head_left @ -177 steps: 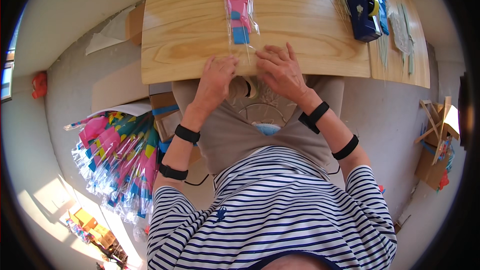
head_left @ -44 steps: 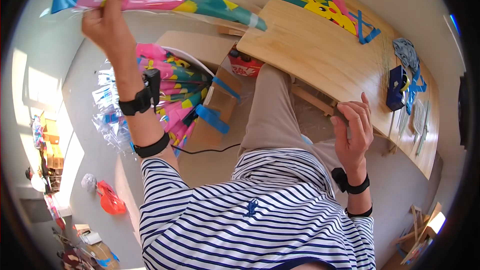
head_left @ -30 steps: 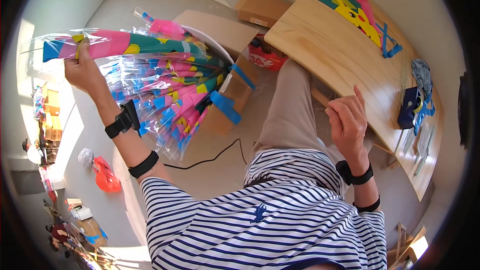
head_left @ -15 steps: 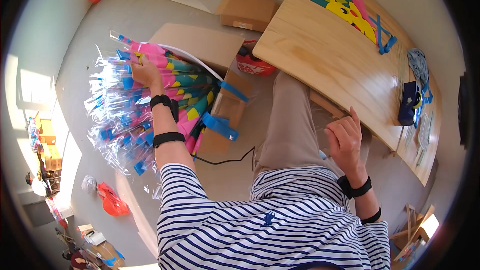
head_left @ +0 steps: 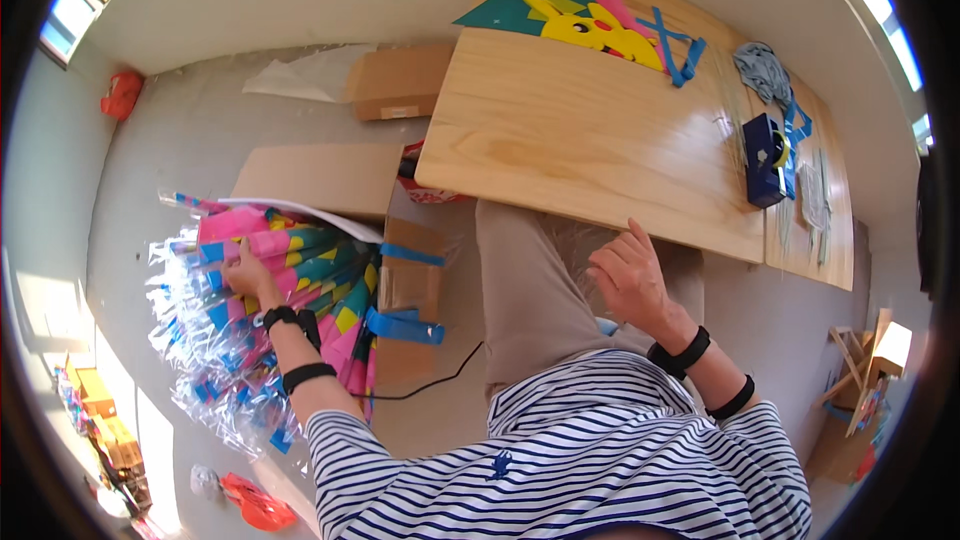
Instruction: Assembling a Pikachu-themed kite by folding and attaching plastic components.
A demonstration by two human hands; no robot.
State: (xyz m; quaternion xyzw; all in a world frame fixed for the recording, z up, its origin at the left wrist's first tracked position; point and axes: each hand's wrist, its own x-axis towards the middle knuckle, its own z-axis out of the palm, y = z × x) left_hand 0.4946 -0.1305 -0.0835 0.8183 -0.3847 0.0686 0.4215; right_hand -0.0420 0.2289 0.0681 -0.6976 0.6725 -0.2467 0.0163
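Note:
My left hand (head_left: 248, 275) reaches into a thick bundle of rolled kites (head_left: 310, 265) in clear plastic wrappers, coloured pink, green, yellow and blue. Its fingers are bent round one pink-and-blue roll near the top of the bundle; the fingertips are partly hidden. The rolls stick out sideways from an open cardboard box (head_left: 320, 175). By the near edge of the wooden table (head_left: 560, 130), my right hand (head_left: 632, 278) hovers over my lap, index finger stretched and the others loosely bent, with nothing in it. A triangular kite (head_left: 600, 35) with a yellow cartoon figure lies flat at the table's far side.
Blue straps (head_left: 405, 327) hang over the box flap. On the table's right are a dark blue box (head_left: 766, 162), a grey cloth (head_left: 762, 72) and thin sticks (head_left: 823, 205). Another carton (head_left: 400, 82) lies behind the open box. A red bag (head_left: 258, 502) sits on the floor.
The view has tilted up and turned right, so the scene sits lower and further left. My left hand has shifted slightly down the bundle. My right hand stays raised by the table edge.

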